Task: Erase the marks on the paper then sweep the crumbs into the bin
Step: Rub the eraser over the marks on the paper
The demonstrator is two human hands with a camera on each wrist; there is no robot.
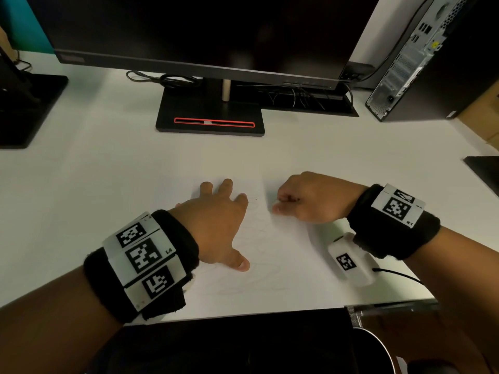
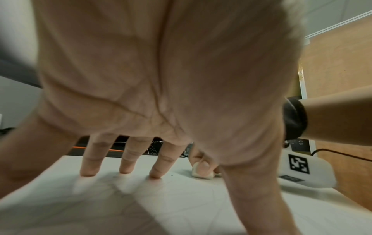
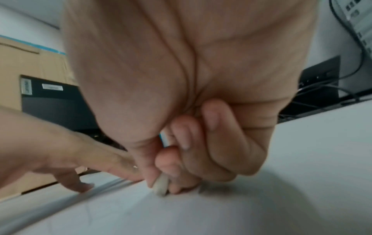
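**A:** From the head view, where's the work?

**B:** The paper (image 1: 270, 255) lies flat on the white desk (image 1: 108, 184), near its front edge. The left hand (image 1: 216, 225) is spread on it, fingers straight, thumb splayed toward the person, pinning the sheet. The right hand (image 1: 305, 198) is curled just beyond the left forefinger; faint pencil marks (image 1: 259, 233) run between the two hands. The bin (image 1: 378, 352) shows only as a rim below the desk edge.

**A:** And the left wrist view?

**B:** Three fingertips (image 2: 155, 174) press down on the sheet. Just past them the eraser (image 2: 202, 175) sits under the other hand's thumb, touching the paper.

**A:** Right wrist?

**B:** Thumb and forefinger pinch the eraser (image 3: 161, 186) tightly, the other fingers tucked in. Only its lower end shows below the pinch, rounded and pale, so its long axis seems to run up into the grip, standing steeply on the sheet.

**A:** How will things handle?

**B:** I'd judge the eraser small, light, slightly rubbery; a low pinch stops it bending. The paper is thin and will crease or slide unless held beside the rubbing.
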